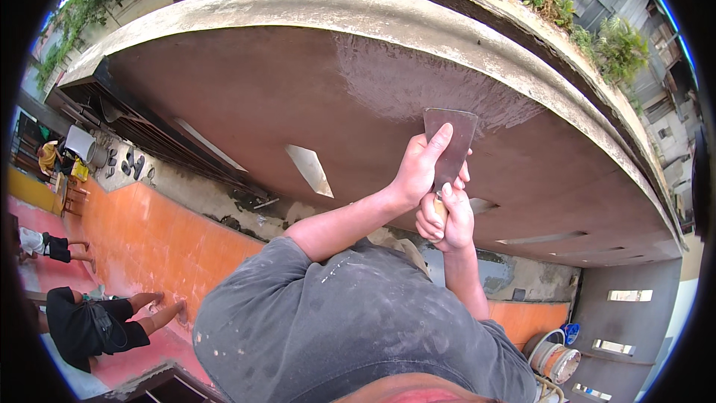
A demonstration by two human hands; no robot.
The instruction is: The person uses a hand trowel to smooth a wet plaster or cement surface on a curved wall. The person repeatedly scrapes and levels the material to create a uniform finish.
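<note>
Right hand [453,221] wrapped round handle [441,211] of scraper [452,160] — left hand [418,169] gripping its blade [459,128]. Brown wall [246,97] beyond both hands — smeared patch [395,75] above left hand.

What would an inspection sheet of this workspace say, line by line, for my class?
Surface: brown wall, with a paler streaked patch below a pale ledge.
Job's things: a scraper with a pale handle.
Clutter: buckets at lower right; sandals at far left.
Hands: left hand holds the scraper, thumb on its blade; right hand grips the handle.
Cables: nothing certain; a pale loop by the buckets is unclear.
Surroundings: orange floor and a person in dark clothes at left; plants beyond the wall.
</note>
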